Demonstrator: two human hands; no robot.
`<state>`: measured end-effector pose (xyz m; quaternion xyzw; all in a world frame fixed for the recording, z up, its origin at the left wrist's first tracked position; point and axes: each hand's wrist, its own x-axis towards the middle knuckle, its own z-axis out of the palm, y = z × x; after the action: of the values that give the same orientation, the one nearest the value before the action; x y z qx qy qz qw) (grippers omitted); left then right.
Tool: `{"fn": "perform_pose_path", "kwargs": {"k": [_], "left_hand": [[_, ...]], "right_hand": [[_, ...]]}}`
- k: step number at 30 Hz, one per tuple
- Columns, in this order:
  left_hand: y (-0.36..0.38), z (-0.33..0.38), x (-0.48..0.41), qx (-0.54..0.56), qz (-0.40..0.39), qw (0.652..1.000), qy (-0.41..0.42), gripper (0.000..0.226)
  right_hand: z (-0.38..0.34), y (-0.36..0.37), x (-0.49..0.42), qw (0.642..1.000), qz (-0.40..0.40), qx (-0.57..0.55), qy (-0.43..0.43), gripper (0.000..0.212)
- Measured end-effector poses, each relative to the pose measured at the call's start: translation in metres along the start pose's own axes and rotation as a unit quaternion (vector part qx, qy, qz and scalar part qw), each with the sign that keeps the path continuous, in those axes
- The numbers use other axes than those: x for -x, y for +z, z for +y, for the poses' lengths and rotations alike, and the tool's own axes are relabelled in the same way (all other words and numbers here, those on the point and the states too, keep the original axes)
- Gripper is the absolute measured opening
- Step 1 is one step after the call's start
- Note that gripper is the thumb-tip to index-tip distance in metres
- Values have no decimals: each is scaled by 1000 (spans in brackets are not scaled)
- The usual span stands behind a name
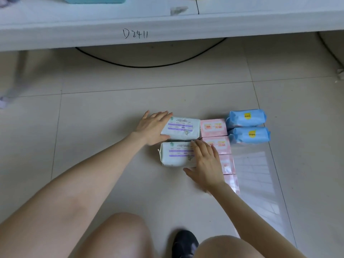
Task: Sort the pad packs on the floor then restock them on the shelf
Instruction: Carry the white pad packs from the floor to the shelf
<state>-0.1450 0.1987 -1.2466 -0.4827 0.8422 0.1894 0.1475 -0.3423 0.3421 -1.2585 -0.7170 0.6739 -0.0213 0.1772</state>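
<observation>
Sorting looks nearly finished. Left of the pink packs [214, 127] lie the far white pack [183, 128] and the near white pack [175, 155]; right of them sit the blue packs [245, 118] (all on the floor [111, 112], columns touching). The left hand [154, 127] lies flat, fingers spread, on the far one. The right hand [204, 162] rests straight-fingered on the near one. Restocking the shelf [186, 25] seems wholly left to do.
</observation>
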Motion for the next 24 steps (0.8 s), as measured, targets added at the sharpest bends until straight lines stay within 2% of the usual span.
{"fn": "perform_pose_path", "kwargs": {"k": [6,15,24], "left_hand": [[4,2,-17,58,19,998,21,93],[3,6,-11,154,52,987,-9,76],[-17,-5,41,143,65,986,-60,72]], "right_hand": [[-1,7,-7,999,-11,-34,-16,86],[-6,1,-13,997,-40,-62,-17,57],[-22,-32,10,995,-74,-68,0,60]]}}
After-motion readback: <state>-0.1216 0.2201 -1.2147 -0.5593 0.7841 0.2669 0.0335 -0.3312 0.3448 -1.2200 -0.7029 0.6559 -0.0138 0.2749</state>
